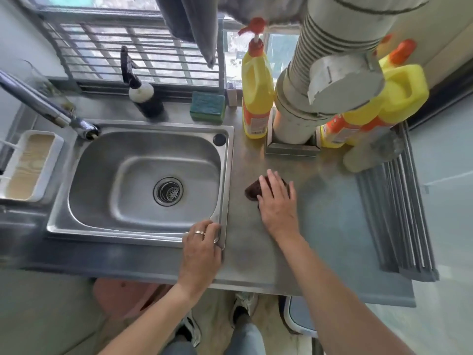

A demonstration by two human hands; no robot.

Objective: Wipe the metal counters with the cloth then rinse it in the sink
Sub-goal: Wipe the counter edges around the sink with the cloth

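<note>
A dark brown cloth [252, 191] lies on the metal counter [320, 226] to the right of the sink [107, 226]. My right hand [277, 203] presses flat on the cloth with straight fingers and covers most of it. My left hand [202, 244] rests on the sink's near right corner, its fingers curled over the rim. The steel basin holds nothing but its drain strainer [168, 191], and the tap [48, 106] reaches in from the far left.
Yellow detergent bottles [256, 98] and a grey duct pipe [302, 103] stand at the back of the counter. A rolled drying rack [394, 216] lies at the right edge. A green sponge [207, 106] and a dark pump bottle [144, 98] sit behind the sink, a white tray [28, 165] at its left.
</note>
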